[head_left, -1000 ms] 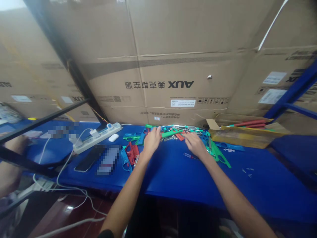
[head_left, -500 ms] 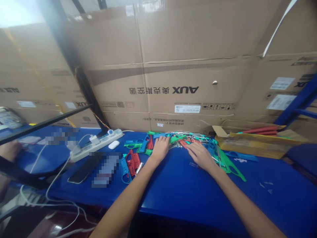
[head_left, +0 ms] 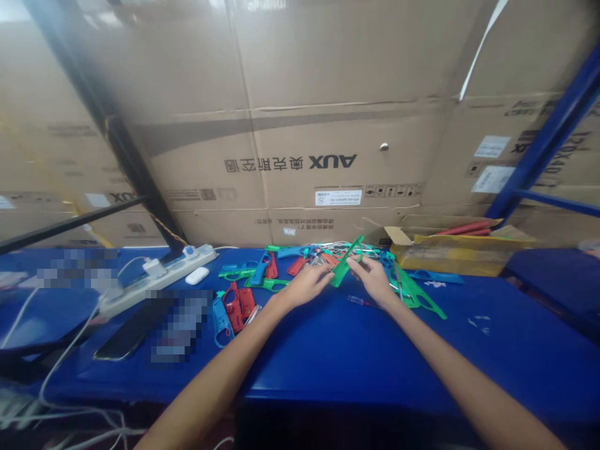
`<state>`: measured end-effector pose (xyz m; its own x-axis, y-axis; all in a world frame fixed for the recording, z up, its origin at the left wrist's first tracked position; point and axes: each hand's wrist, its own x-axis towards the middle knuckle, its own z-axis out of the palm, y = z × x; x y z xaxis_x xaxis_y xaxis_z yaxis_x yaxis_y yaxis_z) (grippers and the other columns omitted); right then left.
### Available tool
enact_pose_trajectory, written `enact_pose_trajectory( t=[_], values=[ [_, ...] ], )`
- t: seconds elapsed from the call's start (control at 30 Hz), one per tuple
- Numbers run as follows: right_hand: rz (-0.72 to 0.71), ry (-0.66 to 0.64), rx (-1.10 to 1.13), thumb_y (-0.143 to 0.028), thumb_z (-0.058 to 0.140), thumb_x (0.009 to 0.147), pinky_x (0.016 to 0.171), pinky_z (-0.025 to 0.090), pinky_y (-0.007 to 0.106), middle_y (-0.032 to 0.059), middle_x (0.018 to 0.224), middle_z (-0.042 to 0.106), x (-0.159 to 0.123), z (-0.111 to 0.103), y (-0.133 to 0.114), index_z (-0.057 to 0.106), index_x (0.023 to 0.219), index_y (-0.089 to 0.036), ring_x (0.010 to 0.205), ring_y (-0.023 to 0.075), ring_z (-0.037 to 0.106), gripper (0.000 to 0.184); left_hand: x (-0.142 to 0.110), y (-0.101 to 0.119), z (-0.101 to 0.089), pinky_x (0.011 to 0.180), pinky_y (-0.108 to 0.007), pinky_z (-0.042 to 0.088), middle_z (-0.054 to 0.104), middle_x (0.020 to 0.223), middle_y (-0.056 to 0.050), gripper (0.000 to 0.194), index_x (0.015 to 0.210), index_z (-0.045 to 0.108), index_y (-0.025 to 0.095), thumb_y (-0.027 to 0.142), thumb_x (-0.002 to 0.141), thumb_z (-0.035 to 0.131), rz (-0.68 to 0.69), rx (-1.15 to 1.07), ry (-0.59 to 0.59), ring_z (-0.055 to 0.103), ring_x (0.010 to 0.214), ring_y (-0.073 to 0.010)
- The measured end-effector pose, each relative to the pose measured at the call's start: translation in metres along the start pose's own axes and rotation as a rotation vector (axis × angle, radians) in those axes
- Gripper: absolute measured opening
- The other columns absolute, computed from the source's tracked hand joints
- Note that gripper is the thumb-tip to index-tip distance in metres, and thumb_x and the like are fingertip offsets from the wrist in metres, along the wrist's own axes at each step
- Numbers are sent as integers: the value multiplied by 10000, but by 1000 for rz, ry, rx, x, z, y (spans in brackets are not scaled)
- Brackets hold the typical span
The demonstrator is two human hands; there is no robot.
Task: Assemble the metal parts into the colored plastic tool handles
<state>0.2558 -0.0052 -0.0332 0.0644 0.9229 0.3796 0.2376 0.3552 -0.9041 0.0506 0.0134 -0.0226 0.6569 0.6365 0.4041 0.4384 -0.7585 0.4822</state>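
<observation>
A long, flat green plastic piece [head_left: 345, 264] is held tilted above the table between both hands, its upper end pointing away to the right. My left hand [head_left: 307, 284] has its fingers closed at the lower end. My right hand [head_left: 372, 280] pinches the piece along its right side. Behind the hands lies a pile of loose plastic parts and thin metal rods, including red parts [head_left: 296, 265] and a blue part [head_left: 260, 269]. Under my right wrist is a slim clear tool handle [head_left: 359, 301], partly hidden. Green triangular parts [head_left: 417, 292] lie right of that wrist.
Red shells [head_left: 239, 306] and a blue shell [head_left: 222, 319] lie left of my left forearm. Further left are a white power strip [head_left: 159, 284], a white earbud case [head_left: 197, 275] and a dark phone [head_left: 131, 328]. An open carton [head_left: 450, 255] with red rods stands back right, before a large cardboard wall [head_left: 281, 137].
Both hands have come off the pile and closer together, and the green piece has been lifted and tilted between them. The camera view has shifted slightly to the right.
</observation>
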Motion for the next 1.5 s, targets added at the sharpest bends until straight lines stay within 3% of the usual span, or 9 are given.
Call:
enact_pose_trajectory(
  t=[0.2, 0.4, 0.6, 0.7, 0.9, 1.07, 1.3, 1.4, 1.5],
  values=[
    [19, 22, 16, -674, 611, 810, 462, 420, 261, -34, 633, 579, 2, -5, 0, 553, 960, -218, 486, 138, 525, 484, -6, -18, -26, 985, -383, 422, 723, 1078, -94, 289, 1097, 694, 230, 327, 1046, 426, -108, 503, -13, 645, 1072, -254],
    [92, 3, 0, -645, 609, 794, 402, 357, 232, -77, 540, 543, 4, -6, 3, 503, 947, -224, 385, 111, 460, 461, -43, -55, -48, 956, -467, 430, 682, 1145, -156, 194, 1025, 694, 187, 301, 983, 543, -293, 674, 0, 593, 1125, -337],
    [203, -99, -29, -600, 693, 746, 316, 239, 205, -76, 373, 479, 3, -10, 5, 560, 802, -202, 278, 96, 361, 424, -32, -77, -45, 1035, -388, 394, 550, 1457, -144, 393, 1400, 508, 180, 241, 1013, 475, -323, 711, -24, 502, 1335, -275],
    [186, -14, -22, -622, 662, 763, 335, 291, 202, -54, 456, 564, 6, -12, 10, 547, 859, -202, 305, 89, 406, 446, -21, -80, -36, 1043, -409, 375, 551, 1446, -178, 463, 1455, 443, 134, 207, 999, 475, -356, 731, -10, 489, 1336, -297],
    [192, 168, 62, -610, 631, 773, 403, 451, 254, 86, 931, 761, 11, -22, 16, 448, 1325, -170, 479, 142, 597, 729, -13, -73, -34, 985, -461, 389, 598, 1292, -190, 381, 1299, 584, 145, 83, 948, 448, -391, 771, 70, 517, 1217, -332],
    [173, 99, -270, -488, 532, 901, 426, 466, 289, 84, 896, 781, 4, -21, 10, 308, 1535, -119, 370, 132, 541, 767, -12, -68, -45, 950, -456, 416, 652, 1084, -170, 271, 995, 666, 142, -9, 879, 473, -401, 739, 140, 556, 1116, -316],
    [-156, -174, -458, -430, 450, 987, 661, 548, 324, 60, 946, 778, -7, -5, 3, 656, 1226, -197, 624, 188, 690, 393, -7, -45, -63, 903, -406, 487, 660, 1049, -165, 274, 1044, 634, 123, 49, 971, 380, -387, 562, 371, 625, 1043, -284],
    [-259, -236, -467, -452, 526, 975, 828, 545, 358, 81, 1145, 750, -12, 2, 1, 660, 1230, -223, 931, 241, 716, 367, -7, -19, -42, 818, -309, 533, 692, 981, -95, 167, 1031, 630, 145, 129, 997, 467, -291, 435, 336, 679, 909, -206],
    [-303, -350, -425, -454, 552, 969, 869, 530, 370, 83, 1109, 742, -15, 5, 0, 680, 1103, -214, 954, 245, 690, 303, -11, 6, -14, 788, -259, 551, 711, 926, -29, 79, 986, 644, 184, 202, 983, 567, -141, 333, 215, 697, 849, -166]
  ],
)
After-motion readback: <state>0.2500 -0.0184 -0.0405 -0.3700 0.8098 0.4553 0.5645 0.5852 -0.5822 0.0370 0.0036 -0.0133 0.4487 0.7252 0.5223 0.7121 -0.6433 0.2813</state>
